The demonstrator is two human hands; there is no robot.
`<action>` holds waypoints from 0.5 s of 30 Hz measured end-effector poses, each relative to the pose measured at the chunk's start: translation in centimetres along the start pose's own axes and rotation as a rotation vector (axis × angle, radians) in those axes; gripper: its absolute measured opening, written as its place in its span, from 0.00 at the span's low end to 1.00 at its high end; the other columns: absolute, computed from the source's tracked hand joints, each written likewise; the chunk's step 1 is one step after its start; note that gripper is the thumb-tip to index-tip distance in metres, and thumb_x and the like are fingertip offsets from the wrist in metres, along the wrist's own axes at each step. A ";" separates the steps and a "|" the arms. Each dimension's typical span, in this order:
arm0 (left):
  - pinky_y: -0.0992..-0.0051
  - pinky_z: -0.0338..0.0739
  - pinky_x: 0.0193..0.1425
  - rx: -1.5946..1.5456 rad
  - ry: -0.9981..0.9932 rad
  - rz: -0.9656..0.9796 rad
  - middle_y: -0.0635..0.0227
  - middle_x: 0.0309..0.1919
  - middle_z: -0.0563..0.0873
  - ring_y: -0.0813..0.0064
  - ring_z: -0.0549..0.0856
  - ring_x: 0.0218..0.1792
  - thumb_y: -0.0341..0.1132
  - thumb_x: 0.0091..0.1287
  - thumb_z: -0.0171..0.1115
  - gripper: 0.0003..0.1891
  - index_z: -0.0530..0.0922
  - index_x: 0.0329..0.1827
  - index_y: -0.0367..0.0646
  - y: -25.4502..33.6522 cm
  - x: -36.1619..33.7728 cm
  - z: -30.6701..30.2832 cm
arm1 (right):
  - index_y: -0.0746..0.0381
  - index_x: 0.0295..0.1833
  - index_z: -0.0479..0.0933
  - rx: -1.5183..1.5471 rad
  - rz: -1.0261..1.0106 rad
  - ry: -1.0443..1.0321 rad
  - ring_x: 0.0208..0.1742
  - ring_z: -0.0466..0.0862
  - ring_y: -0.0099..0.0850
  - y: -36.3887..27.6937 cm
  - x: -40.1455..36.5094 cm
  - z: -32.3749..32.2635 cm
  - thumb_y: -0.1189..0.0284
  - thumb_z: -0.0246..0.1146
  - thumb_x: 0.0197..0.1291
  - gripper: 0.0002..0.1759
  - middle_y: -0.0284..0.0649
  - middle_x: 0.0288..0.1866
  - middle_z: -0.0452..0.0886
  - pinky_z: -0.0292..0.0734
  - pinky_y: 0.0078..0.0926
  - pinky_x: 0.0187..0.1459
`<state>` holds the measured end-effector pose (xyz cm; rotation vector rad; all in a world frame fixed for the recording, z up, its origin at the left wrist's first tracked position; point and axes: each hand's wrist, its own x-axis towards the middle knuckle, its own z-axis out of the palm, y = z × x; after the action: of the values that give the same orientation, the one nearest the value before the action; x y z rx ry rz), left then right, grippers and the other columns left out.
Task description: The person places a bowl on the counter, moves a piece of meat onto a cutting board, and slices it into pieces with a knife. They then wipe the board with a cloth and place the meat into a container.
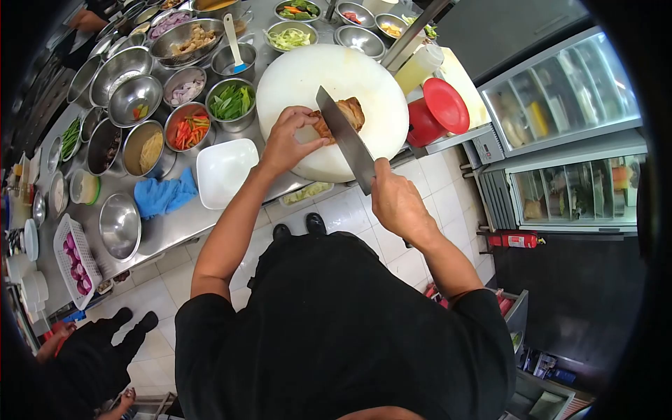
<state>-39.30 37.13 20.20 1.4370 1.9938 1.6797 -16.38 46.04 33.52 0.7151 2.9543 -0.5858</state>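
Note:
A browned piece of cooked meat (351, 112) lies on the round white cutting board (294, 77). My left hand (290, 138) pinches its left end between thumb and fingers. In my right hand (399, 199) is the handle of a cleaver (346, 140), its broad blade slanting across the meat and hiding part of it. Left of the board stand a square white plate (225, 171) and a steel bowl of sliced green peppers (232, 103).
Bowls of red pepper strips (189, 133) and noodles (150, 150) crowd the steel table, with a blue cloth (164, 192) near its edge. A red container (427, 122) stands right of the board. Glass-door fridges (560, 98) line the right. Another person (91, 357) stands lower left.

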 end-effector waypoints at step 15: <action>0.69 0.79 0.59 0.013 -0.021 0.041 0.61 0.54 0.81 0.64 0.83 0.55 0.36 0.54 0.82 0.23 0.84 0.51 0.39 0.3 0.9 0.0 | 0.74 0.44 0.63 -0.212 0.030 -0.146 0.33 0.85 0.64 -2.1 2.0 -1.4 0.83 0.56 0.58 0.11 0.66 0.27 0.81 0.81 0.58 0.37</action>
<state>-39.60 37.76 20.77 1.5031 1.9816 1.6640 -19.09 45.70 35.30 0.6644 2.8085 -0.3022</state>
